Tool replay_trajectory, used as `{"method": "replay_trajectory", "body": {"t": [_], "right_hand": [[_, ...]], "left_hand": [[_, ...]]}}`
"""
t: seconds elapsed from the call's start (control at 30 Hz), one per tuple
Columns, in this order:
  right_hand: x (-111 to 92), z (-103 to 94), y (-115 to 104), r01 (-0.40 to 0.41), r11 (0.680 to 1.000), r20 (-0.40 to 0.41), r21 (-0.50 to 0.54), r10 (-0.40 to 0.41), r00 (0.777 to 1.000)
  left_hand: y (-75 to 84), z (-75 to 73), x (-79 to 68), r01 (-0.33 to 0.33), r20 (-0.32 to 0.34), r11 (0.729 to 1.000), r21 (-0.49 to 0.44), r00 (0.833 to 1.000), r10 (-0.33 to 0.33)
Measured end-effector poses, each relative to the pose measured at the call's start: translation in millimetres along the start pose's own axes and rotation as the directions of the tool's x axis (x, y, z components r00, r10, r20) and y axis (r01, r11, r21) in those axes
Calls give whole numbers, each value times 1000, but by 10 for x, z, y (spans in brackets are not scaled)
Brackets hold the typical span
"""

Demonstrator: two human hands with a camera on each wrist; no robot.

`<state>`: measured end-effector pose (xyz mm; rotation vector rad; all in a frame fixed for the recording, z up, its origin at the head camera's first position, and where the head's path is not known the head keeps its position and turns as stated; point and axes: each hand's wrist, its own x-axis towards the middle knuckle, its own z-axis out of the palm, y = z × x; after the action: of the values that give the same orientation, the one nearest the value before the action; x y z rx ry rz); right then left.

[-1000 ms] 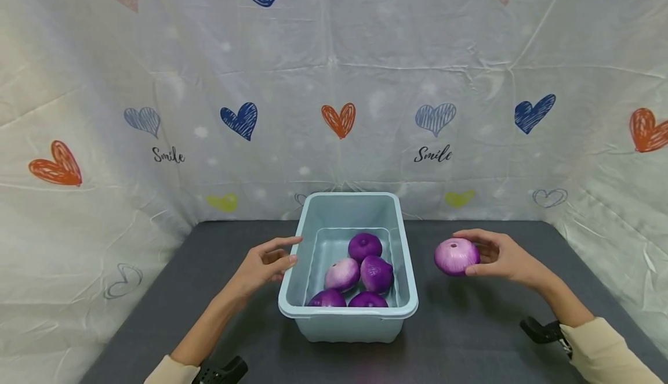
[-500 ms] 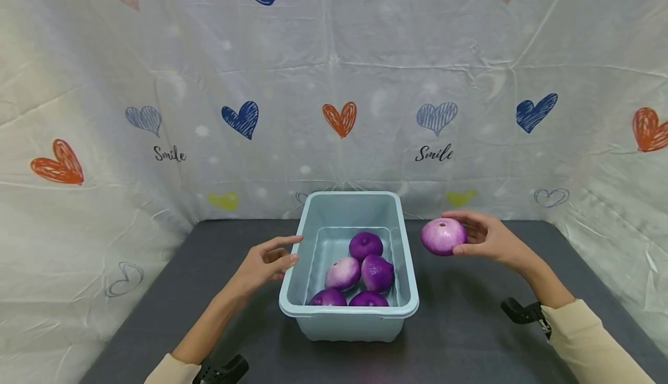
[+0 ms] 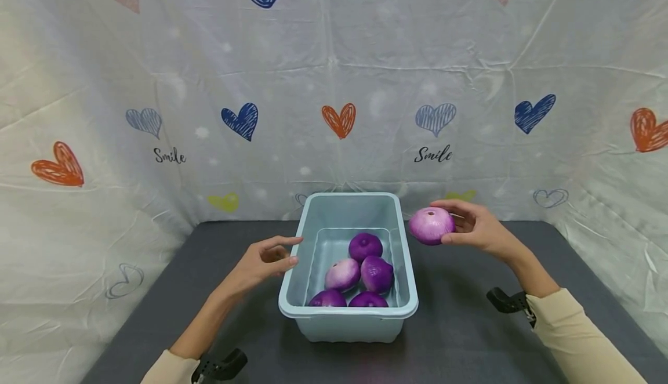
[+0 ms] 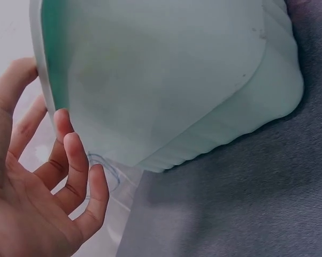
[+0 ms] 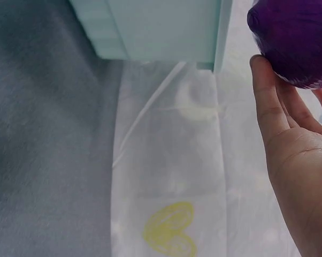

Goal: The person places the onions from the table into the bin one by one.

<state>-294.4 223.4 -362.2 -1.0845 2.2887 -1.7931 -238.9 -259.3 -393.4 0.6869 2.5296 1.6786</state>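
A whole purple onion (image 3: pixel 431 225) is held up in my right hand (image 3: pixel 477 227), just right of the bin's far right side. Its round side faces left, and the right wrist view shows its dark purple underside (image 5: pixel 297 40) on my fingertips. On the left, my left hand (image 3: pixel 266 262) touches the rim of the light blue plastic bin (image 3: pixel 348 326) with forefinger and thumb. The left wrist view shows its other fingers loosely bent outside the bin wall (image 4: pixel 161 69). Several purple onions, one of them paler (image 3: pixel 342 274), lie grouped in the bin's near and right parts.
A dark grey cloth (image 3: pixel 459 337) covers the table under the bin. Behind it hangs a pale curtain (image 3: pixel 292 163) printed with hearts and the word Smile. Black wrist cameras (image 3: pixel 508 301) sit at both cuffs.
My right hand has carried its onion leftward and upward, closer to the bin's right rim. The left hand, the bin and the onions inside stay nearly where they were.
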Motion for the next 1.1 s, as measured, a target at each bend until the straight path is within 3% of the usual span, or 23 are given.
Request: {"method": "replay_trajectory", "body": {"t": [0.3, 0.67, 1.1], "right_hand": [[129, 83, -47, 12, 1000, -1, 25, -12, 1000], [373, 259, -93, 30, 996, 43, 88, -34, 999], [785, 324, 12, -21, 991, 32, 133, 17, 999]], "left_hand": [[15, -52, 41, -103, 31, 994, 23, 994, 102], [11, -30, 55, -94, 28, 995, 27, 995, 93], [8, -34, 21, -93, 26, 996, 5, 995, 92]]}}
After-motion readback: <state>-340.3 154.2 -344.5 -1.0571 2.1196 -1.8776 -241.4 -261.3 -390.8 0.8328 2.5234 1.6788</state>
